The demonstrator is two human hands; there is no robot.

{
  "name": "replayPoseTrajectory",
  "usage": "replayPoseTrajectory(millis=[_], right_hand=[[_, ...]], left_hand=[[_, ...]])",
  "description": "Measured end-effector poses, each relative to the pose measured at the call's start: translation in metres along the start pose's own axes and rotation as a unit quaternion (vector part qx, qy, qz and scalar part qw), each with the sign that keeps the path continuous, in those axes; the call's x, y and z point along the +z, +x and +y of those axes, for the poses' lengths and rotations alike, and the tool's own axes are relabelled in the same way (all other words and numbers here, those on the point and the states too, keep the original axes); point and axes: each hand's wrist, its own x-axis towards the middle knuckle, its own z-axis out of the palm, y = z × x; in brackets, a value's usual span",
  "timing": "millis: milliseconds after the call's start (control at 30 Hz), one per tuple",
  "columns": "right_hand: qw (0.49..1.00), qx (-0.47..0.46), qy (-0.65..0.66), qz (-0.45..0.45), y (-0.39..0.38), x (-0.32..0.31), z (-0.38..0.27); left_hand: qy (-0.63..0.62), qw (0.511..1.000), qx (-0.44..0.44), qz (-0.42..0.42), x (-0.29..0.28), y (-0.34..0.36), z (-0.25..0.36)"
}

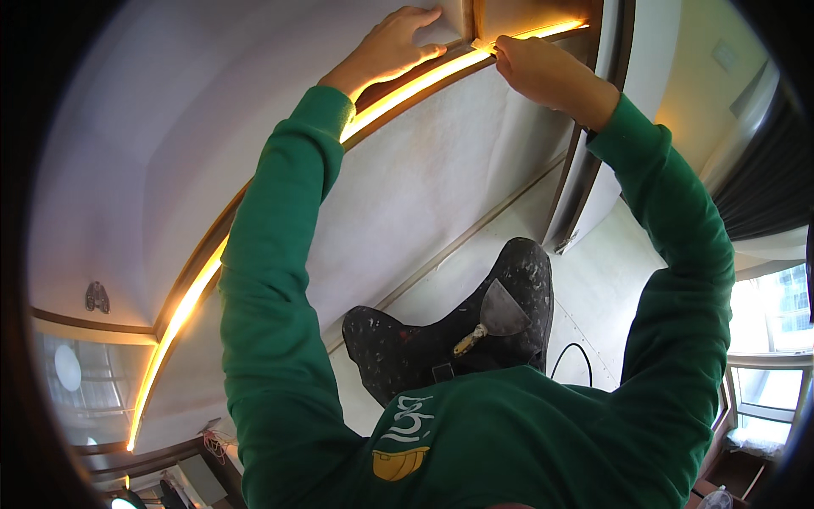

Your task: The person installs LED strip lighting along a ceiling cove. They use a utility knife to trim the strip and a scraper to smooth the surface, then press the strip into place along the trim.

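A lit warm-yellow light strip (407,92) runs along a dark brown curved trim at the top of the wall. My left hand (383,53) is open beside it, thumb and fingers apart, near the trim's upper edge. Farther right, my right hand (547,72) is closed, its fingertips pinched at the strip. A small pale piece (483,46) shows at those fingertips; I cannot make out what it is. On my dark, paint-spotted trousers (381,339) rests a putty knife (503,312) with a grey blade and a yellowish handle.
A dark upright frame (581,161) stands right of the pale wall panel (415,195). A black cable (585,346) curves on the floor by my leg. Dark curtains (767,170) and a window (772,314) are at far right. Loose wires (219,445) hang at lower left.
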Motion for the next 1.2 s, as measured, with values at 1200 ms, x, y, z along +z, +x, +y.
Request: replayPoseTrajectory(millis=[1200], right_hand=[[0.973, -0.152, -0.171, 0.007, 0.012, 0.013, 0.019]], left_hand=[[-0.016, 0.998, -0.053, -0.026, 0.001, 0.010, 0.017]])
